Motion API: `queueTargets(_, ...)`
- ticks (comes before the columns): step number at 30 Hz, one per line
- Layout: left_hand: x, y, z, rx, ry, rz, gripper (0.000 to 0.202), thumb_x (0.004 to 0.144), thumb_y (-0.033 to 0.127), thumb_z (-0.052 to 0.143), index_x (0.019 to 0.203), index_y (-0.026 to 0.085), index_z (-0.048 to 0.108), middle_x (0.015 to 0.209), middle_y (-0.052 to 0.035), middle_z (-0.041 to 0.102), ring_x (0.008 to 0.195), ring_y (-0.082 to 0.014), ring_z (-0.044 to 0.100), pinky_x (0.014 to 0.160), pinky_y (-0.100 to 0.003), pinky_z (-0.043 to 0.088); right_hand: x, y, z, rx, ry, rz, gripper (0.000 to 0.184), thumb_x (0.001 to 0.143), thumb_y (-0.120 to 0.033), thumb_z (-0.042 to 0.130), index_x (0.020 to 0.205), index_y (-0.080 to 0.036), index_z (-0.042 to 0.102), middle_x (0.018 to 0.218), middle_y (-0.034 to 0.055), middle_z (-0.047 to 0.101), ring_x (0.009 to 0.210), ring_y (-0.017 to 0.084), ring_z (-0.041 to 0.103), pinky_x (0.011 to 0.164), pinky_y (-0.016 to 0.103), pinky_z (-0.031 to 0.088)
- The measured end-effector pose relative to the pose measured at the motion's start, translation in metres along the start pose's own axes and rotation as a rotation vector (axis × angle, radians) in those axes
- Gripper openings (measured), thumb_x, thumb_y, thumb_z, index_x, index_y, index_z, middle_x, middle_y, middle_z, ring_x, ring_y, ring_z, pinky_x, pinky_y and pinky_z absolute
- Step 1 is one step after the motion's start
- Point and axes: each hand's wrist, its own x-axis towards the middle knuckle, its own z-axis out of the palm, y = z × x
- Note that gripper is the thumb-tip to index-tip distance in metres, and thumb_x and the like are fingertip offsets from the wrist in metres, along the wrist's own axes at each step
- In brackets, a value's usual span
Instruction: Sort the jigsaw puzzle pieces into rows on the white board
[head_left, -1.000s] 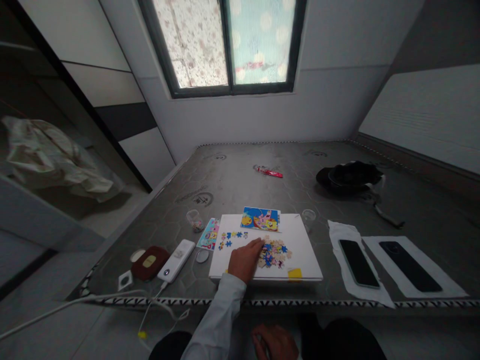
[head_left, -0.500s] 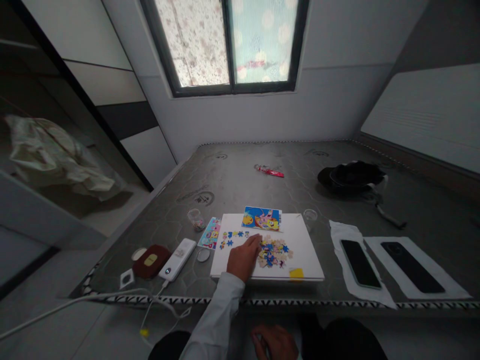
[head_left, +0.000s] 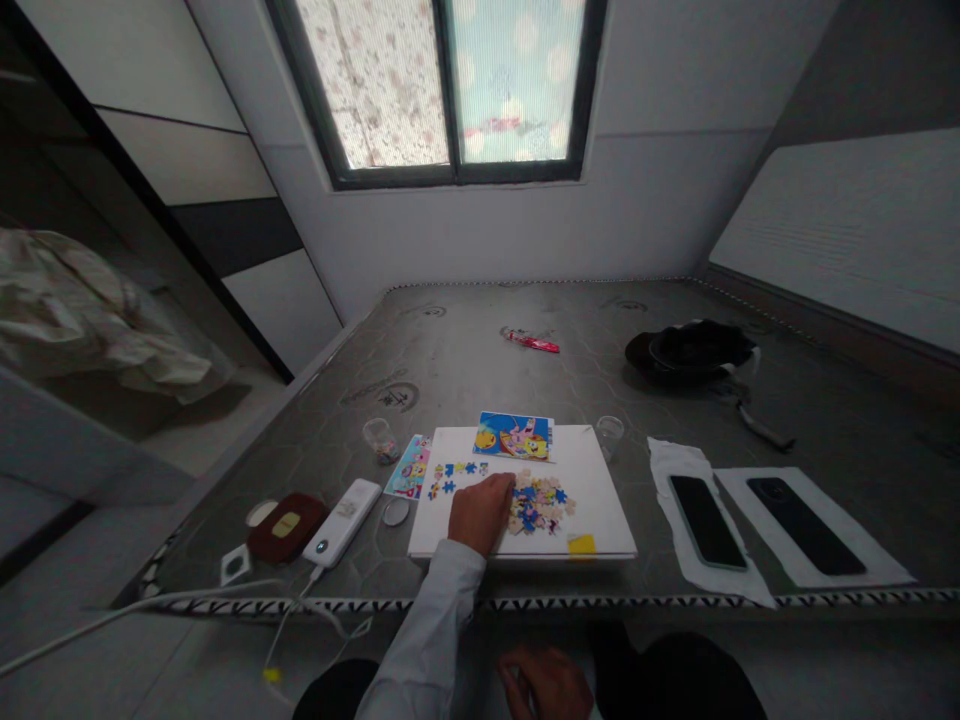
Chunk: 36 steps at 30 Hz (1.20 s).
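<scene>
Left hand [head_left: 480, 512], fingers loose, is touching the heap of multicoloured jigsaw pieces [head_left: 541, 502] lying on a flat white board [head_left: 600, 480] levelling them over the grey mattress [head_left: 487, 370]; right hand [head_left: 547, 685] is resting lapward, grip unclear.

Left hand [head_left: 480, 512] extended forward, palm down, fingers curled; right hand [head_left: 546, 684] low, close to body.

Loose puzzle pieces [head_left: 538, 500] in blue, pink and cream lie before you on a white board [head_left: 600, 480], beside a cartoon print [head_left: 514, 437] in bright blue, yellow and pink. Your sleeve [head_left: 427, 640] is pale grey. The mattress [head_left: 465, 370] is grey and patterned with hexagons, with a red wrapper [head_left: 532, 342] on it.
</scene>
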Motion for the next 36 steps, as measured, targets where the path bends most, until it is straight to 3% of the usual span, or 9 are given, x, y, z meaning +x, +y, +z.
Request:
queueTargets(7, 0.001, -0.004, -0.002, -0.009, 0.101, -0.095, 0.033, 0.100, 0.030, 0.041, 0.120, 0.030, 0.066, 0.123, -0.0005, 0.069, 0.096, -0.0169, 0.069, 0.074, -0.027, 0.052, 0.000, 0.004, 0.000, 0.009, -0.042, 0.021, 0.029, 0.094, -0.034, 0.041, 0.077, -0.029, 0.064, 0.053, -0.0062, 0.060, 0.047, 0.011, 0.059, 0.064, 0.024, 0.043)
queueTargets(13, -0.002, -0.003, -0.004, 0.088, 0.105, -0.111, 0.032, 0.099, 0.037, 0.040, 0.105, 0.033, 0.072, 0.112, -0.0008, 0.064, 0.075, -0.0137, 0.066, 0.053, -0.023, 0.043, 0.002, 0.001, 0.000, 0.027, -0.028, 0.024, 0.035, 0.096, -0.036, 0.036, 0.076, -0.029, 0.063, 0.052, -0.0062, 0.059, 0.047, 0.011, 0.059, 0.063, 0.024, 0.041)
queueTargets(23, -0.008, -0.003, -0.004, 0.116, 0.052, -0.139, 0.039, 0.096, 0.024, 0.042, 0.132, 0.031, 0.054, 0.118, -0.0053, 0.056, 0.071, -0.0141, 0.063, 0.054, -0.025, 0.045, -0.003, 0.005, 0.003, 0.041, -0.055, -0.019, 0.041, 0.100, -0.038, 0.030, 0.078, -0.028, 0.064, 0.053, -0.0045, 0.058, 0.048, 0.011, 0.057, 0.061, 0.025, 0.037)
queueTargets(27, -0.011, -0.005, -0.005, 0.094, 0.082, -0.068, 0.042, 0.096, 0.021, 0.042, 0.135, 0.034, 0.052, 0.124, -0.0026, 0.057, 0.076, -0.0144, 0.065, 0.058, -0.026, 0.047, -0.004, 0.003, 0.003, 0.056, -0.095, -0.036, 0.043, 0.101, -0.039, 0.028, 0.080, -0.028, 0.064, 0.053, -0.0060, 0.059, 0.047, 0.010, 0.057, 0.059, 0.025, 0.037)
queueTargets(31, -0.011, 0.000, -0.001, 0.075, 0.039, 0.044, 0.037, 0.100, 0.031, 0.038, 0.133, 0.038, 0.053, 0.125, -0.0001, 0.059, 0.076, -0.0135, 0.066, 0.058, -0.024, 0.046, -0.003, 0.000, 0.003, 0.057, -0.106, -0.025, 0.045, 0.102, -0.039, 0.026, 0.079, -0.028, 0.063, 0.052, -0.0061, 0.059, 0.047, 0.010, 0.058, 0.061, 0.025, 0.038)
queueTargets(36, -0.009, 0.006, 0.006, 0.064, 0.023, 0.030, 0.034, 0.101, 0.041, 0.036, 0.128, 0.039, 0.057, 0.114, -0.0001, 0.061, 0.068, -0.0124, 0.064, 0.053, -0.023, 0.042, -0.003, 0.003, 0.002, 0.071, -0.150, -0.049, 0.037, 0.100, -0.036, 0.032, 0.082, -0.027, 0.064, 0.056, -0.0045, 0.062, 0.050, 0.011, 0.059, 0.059, 0.024, 0.038)
